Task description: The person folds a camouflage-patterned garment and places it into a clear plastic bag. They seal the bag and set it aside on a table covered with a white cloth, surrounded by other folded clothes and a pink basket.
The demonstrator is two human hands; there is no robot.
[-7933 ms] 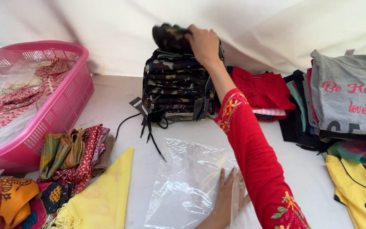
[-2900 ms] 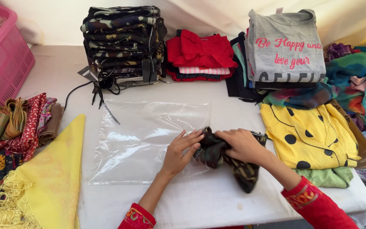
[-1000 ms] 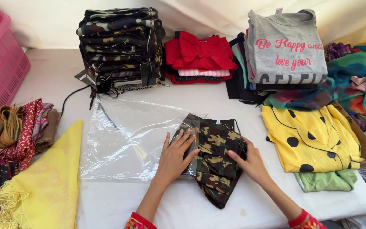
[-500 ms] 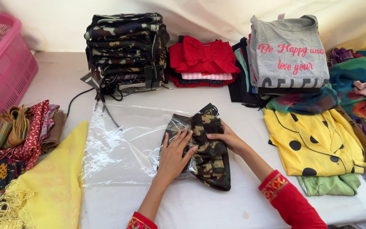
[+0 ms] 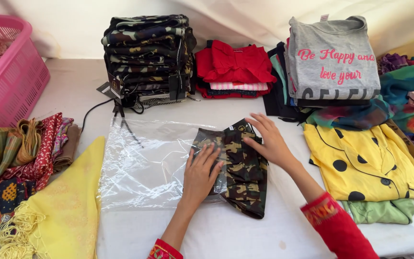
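**Camo garment at the bag's mouth**

The left hand (image 5: 201,172) is lying flat, fingers spread, on the clear bag (image 5: 144,163) and the camo garment (image 5: 238,168) at centre frame. The right hand (image 5: 270,141) is pressing open-palmed on the garment's upper right edge; neither is gripping. The cloth looks soft, light and floppy, best taken by its folded edges; the film looks slippery. How far the garment is sitting inside the bag is hard to make out.

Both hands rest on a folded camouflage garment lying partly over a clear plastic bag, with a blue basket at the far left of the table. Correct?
Not quite: the basket is pink, not blue, as the head view shows. Both the left hand and right hand rest on the camouflage garment over the clear plastic bag.
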